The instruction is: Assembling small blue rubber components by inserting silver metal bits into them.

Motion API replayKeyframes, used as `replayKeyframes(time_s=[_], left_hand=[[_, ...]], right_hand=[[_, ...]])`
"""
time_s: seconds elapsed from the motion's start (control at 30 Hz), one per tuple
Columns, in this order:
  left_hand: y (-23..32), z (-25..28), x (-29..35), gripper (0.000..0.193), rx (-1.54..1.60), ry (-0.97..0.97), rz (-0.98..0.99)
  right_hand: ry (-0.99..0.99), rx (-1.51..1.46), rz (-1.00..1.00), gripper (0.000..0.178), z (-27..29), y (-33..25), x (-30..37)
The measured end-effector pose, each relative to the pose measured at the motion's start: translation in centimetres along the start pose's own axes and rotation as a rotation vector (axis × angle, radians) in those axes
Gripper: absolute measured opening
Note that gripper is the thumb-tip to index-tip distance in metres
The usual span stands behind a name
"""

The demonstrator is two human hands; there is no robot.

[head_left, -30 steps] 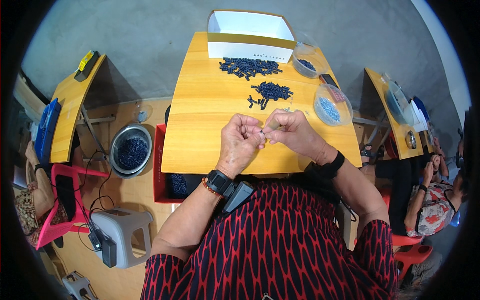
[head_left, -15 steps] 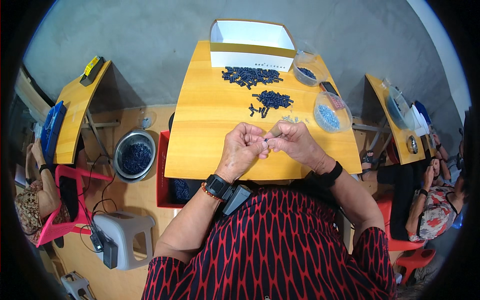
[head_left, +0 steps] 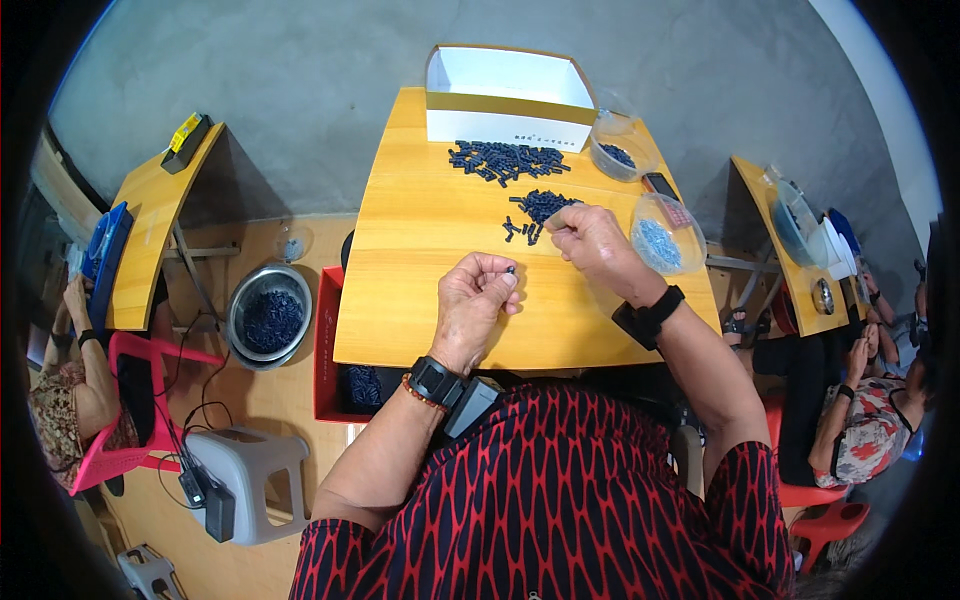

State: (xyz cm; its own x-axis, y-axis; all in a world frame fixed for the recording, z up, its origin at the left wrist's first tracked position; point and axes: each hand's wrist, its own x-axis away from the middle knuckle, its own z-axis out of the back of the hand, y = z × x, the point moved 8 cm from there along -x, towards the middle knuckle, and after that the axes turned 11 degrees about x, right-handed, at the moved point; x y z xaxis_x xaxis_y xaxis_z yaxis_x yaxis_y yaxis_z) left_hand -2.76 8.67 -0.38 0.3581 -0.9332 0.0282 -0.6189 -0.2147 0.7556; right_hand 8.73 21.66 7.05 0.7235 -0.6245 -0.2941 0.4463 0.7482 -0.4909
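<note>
Left hand (head_left: pixel 472 310): dark piece (head_left: pixel 511 269) — end outward (axis unclear).

Bright light; soft shadows on the wall (head_left: pixel 330 120); edges bend, perhaps blurred.

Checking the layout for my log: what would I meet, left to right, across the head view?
Blue tray, steel bowl of dark pieces, red box, left hand, right hand, clear tub of light-blue pieces, red-and-grey floral top at the far right.
</note>
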Motion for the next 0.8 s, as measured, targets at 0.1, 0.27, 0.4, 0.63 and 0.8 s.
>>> replayKeyframes(time_s=[0.1,0.27,0.4,0.63,0.8], left_hand=[[0.3,0.1,0.0,0.011,0.052,0.019,0.001],[0.5,0.1,0.1,0.01,0.108,0.049,0.008],[0.4,0.5,0.0,0.011,0.081,0.066,0.007],[0.4,0.1,0.1,0.01,0.039,0.063,0.041],[0.1,0.1,0.1,0.01,0.036,0.02,0.037]], right_hand=[[0.022,0.204,0.148,0.015,-1.0,-0.8,-0.7],[-0.028,0.241,0.147,0.012,-2.8,-0.4,-1.5],[-0.04,0.243,0.158,0.012,-2.6,-1.1,-1.5],[-0.033,0.3,0.215,0.01,-1.1,-2.5,-0.5],[-0.222,-0.442,-0.149,0.009,-0.5,-3.3,1.1]])
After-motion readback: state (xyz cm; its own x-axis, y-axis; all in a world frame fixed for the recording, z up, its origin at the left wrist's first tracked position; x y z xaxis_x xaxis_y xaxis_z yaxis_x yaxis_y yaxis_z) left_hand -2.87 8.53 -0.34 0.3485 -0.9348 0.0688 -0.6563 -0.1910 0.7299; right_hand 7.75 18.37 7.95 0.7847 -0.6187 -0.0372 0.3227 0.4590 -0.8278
